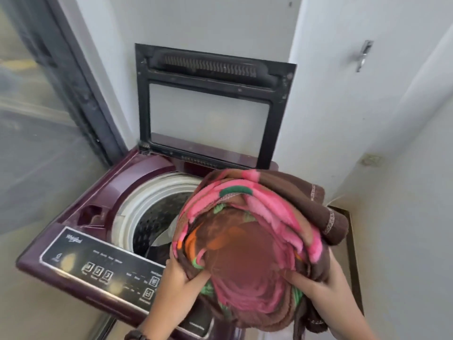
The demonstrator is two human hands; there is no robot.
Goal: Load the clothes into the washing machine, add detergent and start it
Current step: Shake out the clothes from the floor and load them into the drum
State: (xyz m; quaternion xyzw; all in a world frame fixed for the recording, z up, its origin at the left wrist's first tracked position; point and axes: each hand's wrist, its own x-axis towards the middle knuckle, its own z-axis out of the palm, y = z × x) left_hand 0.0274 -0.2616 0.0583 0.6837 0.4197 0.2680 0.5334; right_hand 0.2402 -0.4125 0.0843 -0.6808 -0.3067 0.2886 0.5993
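A maroon top-loading washing machine [137,173] stands in front of me with its glass lid [208,111] raised against the wall. Its steel drum [157,217] lies open, and a bit of pale cloth shows deep inside. I hold a thick bundle of brown, pink and green cloth [257,229] above the right half of the drum opening. My left hand [179,273] grips the bundle's lower left side. My right hand [311,283] grips its lower right side. The bundle hides the drum's right part and some of the control panel [98,263].
A dark-framed glass door [41,114] runs along the left. White walls close in behind and to the right, with a metal latch [364,55] on the right panel. A recessed compartment [92,213] sits in the machine's top at left.
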